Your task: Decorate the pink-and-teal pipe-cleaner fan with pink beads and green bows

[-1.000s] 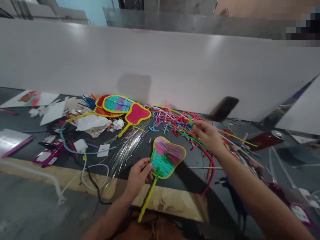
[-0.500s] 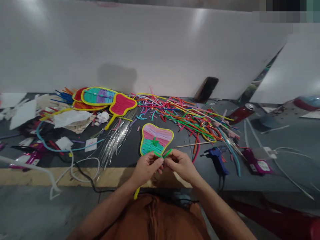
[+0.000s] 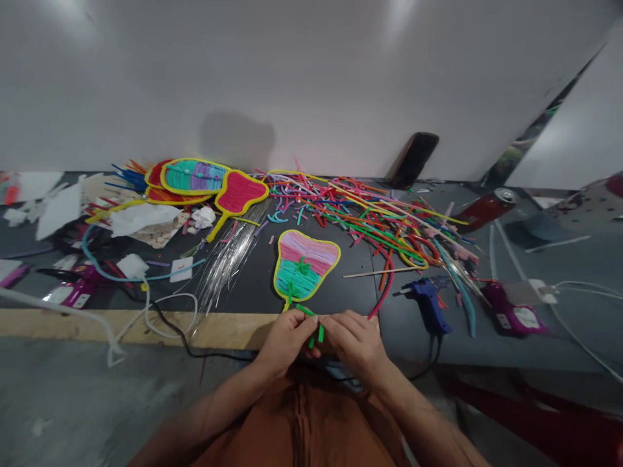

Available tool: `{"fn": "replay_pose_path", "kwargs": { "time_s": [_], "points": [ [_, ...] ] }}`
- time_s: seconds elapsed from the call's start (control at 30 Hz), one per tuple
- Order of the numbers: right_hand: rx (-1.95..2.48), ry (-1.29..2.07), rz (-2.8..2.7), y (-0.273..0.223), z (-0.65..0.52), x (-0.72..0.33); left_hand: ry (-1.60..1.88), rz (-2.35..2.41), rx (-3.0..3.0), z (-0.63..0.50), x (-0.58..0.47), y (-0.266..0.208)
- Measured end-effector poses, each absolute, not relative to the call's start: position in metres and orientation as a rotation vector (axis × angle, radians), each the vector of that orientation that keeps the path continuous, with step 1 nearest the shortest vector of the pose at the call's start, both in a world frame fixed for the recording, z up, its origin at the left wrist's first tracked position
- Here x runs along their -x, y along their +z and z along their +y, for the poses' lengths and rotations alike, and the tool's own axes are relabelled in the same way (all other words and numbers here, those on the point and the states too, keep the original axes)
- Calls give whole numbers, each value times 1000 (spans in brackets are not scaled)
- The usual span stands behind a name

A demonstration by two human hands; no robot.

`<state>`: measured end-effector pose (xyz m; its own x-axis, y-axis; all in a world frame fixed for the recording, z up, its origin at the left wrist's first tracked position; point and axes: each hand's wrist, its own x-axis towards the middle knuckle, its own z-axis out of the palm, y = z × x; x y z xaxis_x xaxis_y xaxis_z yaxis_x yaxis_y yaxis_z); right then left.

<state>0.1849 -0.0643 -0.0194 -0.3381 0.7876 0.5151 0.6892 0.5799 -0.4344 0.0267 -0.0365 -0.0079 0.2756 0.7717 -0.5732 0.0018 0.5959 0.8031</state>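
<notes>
Just over the wooden front edge, both my hands are close together on short green pipe cleaner pieces [image 3: 320,333]. My left hand [image 3: 283,338] pinches them between thumb and fingers. My right hand [image 3: 357,337] meets it with its fingertips closed on the same green pieces; how they cross or join is partly hidden. Beyond my hands lies a fan-shaped pipe cleaner piece [image 3: 316,264] in lilac, pink and teal, with a yellow outline and a yellow handle pointing toward me. Two small green shapes sit on its face.
Several yellow-edged pipe cleaner fans [image 3: 241,193] lie at the back left, beside silver tinsel strands [image 3: 226,263]. A heap of pipe cleaners [image 3: 360,217] spreads behind. On the right are a blue glue gun [image 3: 428,305], a thin stick [image 3: 374,273], a can [image 3: 489,209] and a leaning phone [image 3: 415,159].
My hands have drawn nearer to me, away from the fan, so its lower green shape now shows. One green piece has turned from slanting upward to hanging down. The view has shifted slightly.
</notes>
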Motion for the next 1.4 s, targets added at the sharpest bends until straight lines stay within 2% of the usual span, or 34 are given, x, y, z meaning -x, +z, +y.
{"fn": "replay_pose_path", "kwargs": {
  "time_s": [0.17,0.3,0.63,0.97,1.2,1.4],
  "points": [
    [1035,-99,-2235,-16,-57,-195,624,1045,-687,-34,-25,-8],
    [1011,-69,-2210,-16,-54,-195,611,1037,-693,-30,-25,-4],
    [1277,416,-1836,-23,-58,-196,400,1021,-1108,-16,-23,3],
    [1207,875,-1537,-18,-53,-187,363,1002,-1642,-6,-22,7],
    [1118,1165,-1033,-21,-48,-178,397,977,-1185,-8,-28,5],
    [1101,1185,-1019,-17,-48,-179,460,1016,-1045,-10,-28,-1]
  ]
}}
